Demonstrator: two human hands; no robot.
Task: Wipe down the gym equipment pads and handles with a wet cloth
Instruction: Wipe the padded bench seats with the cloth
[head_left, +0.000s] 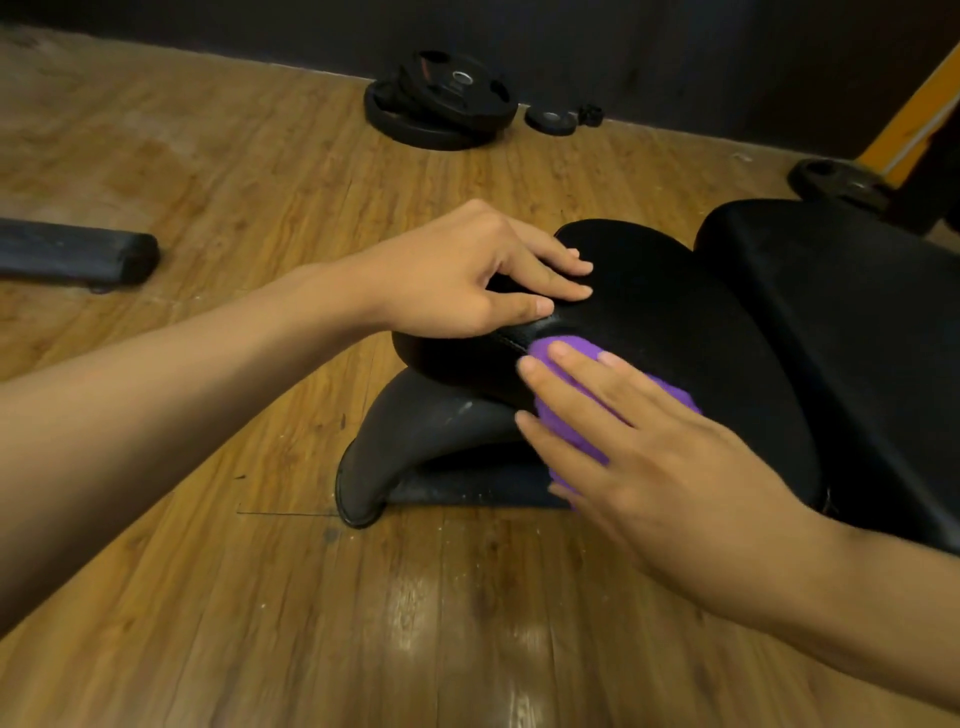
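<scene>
Wooden floor lay below a bench. On its near pad, the left hand rested, fingers extended; the right hand, straight-fingered, pressed the cloth down.

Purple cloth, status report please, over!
Left hand open, resting on seat pad. Right hand open, pressing purple cloth onto pad. Nothing in the way.
</scene>
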